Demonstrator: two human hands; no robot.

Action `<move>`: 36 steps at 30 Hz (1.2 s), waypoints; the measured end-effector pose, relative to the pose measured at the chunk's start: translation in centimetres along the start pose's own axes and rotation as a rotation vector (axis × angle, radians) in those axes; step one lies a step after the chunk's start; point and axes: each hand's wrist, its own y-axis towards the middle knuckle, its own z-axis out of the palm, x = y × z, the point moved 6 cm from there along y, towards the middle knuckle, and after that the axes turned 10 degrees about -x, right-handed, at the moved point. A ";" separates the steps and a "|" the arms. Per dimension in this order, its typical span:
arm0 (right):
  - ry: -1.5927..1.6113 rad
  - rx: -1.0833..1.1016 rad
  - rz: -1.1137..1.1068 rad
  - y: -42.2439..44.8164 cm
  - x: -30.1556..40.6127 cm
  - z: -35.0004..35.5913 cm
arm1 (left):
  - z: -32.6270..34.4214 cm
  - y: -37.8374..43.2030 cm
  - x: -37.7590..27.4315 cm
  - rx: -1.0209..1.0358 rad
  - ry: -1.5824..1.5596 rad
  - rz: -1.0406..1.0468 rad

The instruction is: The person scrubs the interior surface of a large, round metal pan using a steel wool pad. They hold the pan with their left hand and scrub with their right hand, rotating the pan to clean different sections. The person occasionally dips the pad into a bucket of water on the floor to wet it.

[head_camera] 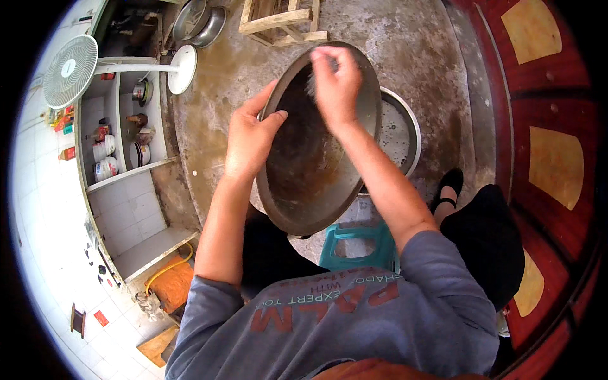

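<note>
A large, dark metal wok (304, 156), worn and brown-stained inside, is held up and tilted in front of me. My left hand (254, 128) grips its left rim, the thumb over the inner side. Inside the wok near its upper rim, my right hand (335, 85) has its fingers closed on a grey, fuzzy scouring pad (311, 86), partly hidden and blurred. Behind the wok, to the right, a round metal basin (396, 128) with bubbly water stands low down, partly covered by the wok and my right arm.
A teal plastic stool (358, 247) is below the wok. Ahead stands a wooden stool (280, 23), with metal bowls (209, 28) to its left. A white standing fan (71, 71) and tiled shelves (123, 166) are at left; red panelled furniture (546, 114) is at right.
</note>
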 end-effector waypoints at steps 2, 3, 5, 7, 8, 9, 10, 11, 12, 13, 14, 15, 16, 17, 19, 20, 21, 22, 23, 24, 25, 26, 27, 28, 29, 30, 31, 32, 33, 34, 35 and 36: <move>0.048 0.080 -0.091 -2.0 3.6 0.8 | -0.6 0.1 0.2 -0.003 -0.044 -0.019; 0.052 0.078 -0.089 -1.6 3.1 0.7 | -0.7 0.2 0.3 -0.004 -0.040 -0.018; -0.112 0.063 -0.313 0.7 1.1 -0.3 | -0.2 0.5 0.3 0.017 -0.065 0.026; -0.221 -0.030 -0.231 3.8 -3.9 -2.2 | 0.2 0.4 0.1 0.020 -0.036 0.007; -0.258 -0.041 -0.179 4.1 -5.0 -2.5 | 0.5 0.5 -0.1 0.026 -0.013 -0.004; -0.293 -0.051 -0.130 4.4 -5.6 -2.7 | 0.6 0.6 0.0 0.031 -0.017 -0.001; -0.204 -0.019 -0.160 3.6 -3.7 -1.7 | 0.3 0.7 0.2 0.020 -0.038 0.012; -0.116 0.012 -0.190 1.9 -1.6 -0.5 | -0.1 0.7 0.4 0.009 -0.058 0.026; -0.035 0.077 -0.179 -0.1 1.1 0.8 | -0.8 1.0 0.8 -0.001 -0.055 0.024; 0.032 0.126 -0.162 -1.3 3.5 1.3 | -1.0 1.2 1.0 -0.001 -0.049 0.025; 0.037 0.123 -0.180 -1.4 3.4 1.0 | -0.9 1.2 1.2 0.007 -0.041 0.020; 0.056 0.125 -0.193 -1.6 3.3 1.3 | -1.1 0.9 1.3 0.002 -0.033 0.013; -0.010 0.078 -0.233 -0.5 1.8 0.8 | -0.8 0.8 1.0 0.004 -0.039 0.003; -0.073 0.029 -0.268 1.0 -0.5 0.0 | -0.5 0.7 0.7 0.004 -0.040 -0.008; -0.249 -0.069 -0.124 5.1 -6.1 -3.0 | 0.6 0.5 0.2 0.039 -0.040 0.008; -0.229 -0.057 -0.101 5.0 -6.3 -2.9 | 0.8 0.6 0.2 0.057 -0.038 0.022; -0.207 -0.040 -0.078 4.7 -6.2 -2.6 | 0.8 0.7 0.1 0.057 -0.039 0.022; -0.139 0.004 -0.134 3.2 -3.8 -1.3 | 0.3 0.7 0.2 0.048 -0.058 0.004; -0.070 0.048 -0.191 1.1 -0.2 0.2 | -0.2 0.7 0.4 0.038 -0.077 -0.015; 0.037 0.145 -0.180 -0.8 3.0 1.3 | -0.5 0.9 0.5 0.031 -0.077 -0.016; 0.053 0.154 -0.185 -2.1 5.1 1.6 | -0.8 1.0 0.7 0.015 -0.088 -0.010; 0.063 0.144 -0.194 -2.1 4.7 1.4 | -1.0 0.8 0.6 0.001 -0.097 -0.003; 0.080 0.136 -0.210 -1.6 3.7 1.6 | -1.1 0.7 0.7 -0.001 -0.094 -0.003; -0.011 0.091 -0.267 -0.4 1.7 1.0 | -0.9 0.8 0.6 0.006 -0.077 0.005; -0.073 0.012 -0.274 1.6 -1.0 0.0 | -0.5 0.8 0.6 0.014 -0.057 0.007; -0.168 -0.026 -0.221 4.0 -4.3 -1.8 | 0.1 0.9 0.7 0.029 -0.063 0.001; -0.254 -0.063 -0.168 5.4 -6.3 -3.0 | 0.7 1.0 0.7 0.051 -0.093 0.001; -0.221 -0.060 -0.163 5.1 -5.9 -2.6 | 0.7 1.1 0.6 0.062 -0.119 0.004; -0.188 -0.054 -0.159 4.4 -4.9 -1.9 | 0.5 1.1 0.5 0.057 -0.121 0.007; -0.142 -0.023 -0.168 2.9 -2.7 -0.7 | 0.0 1.0 0.6 0.043 -0.095 0.025; -0.044 0.036 -0.230 0.7 1.0 0.7 | -0.7 1.2 0.9 0.023 -0.068 0.044; 0.017 0.094 -0.192 -0.8 3.4 1.5 | -0.9 1.3 1.0 0.018 -0.069 0.042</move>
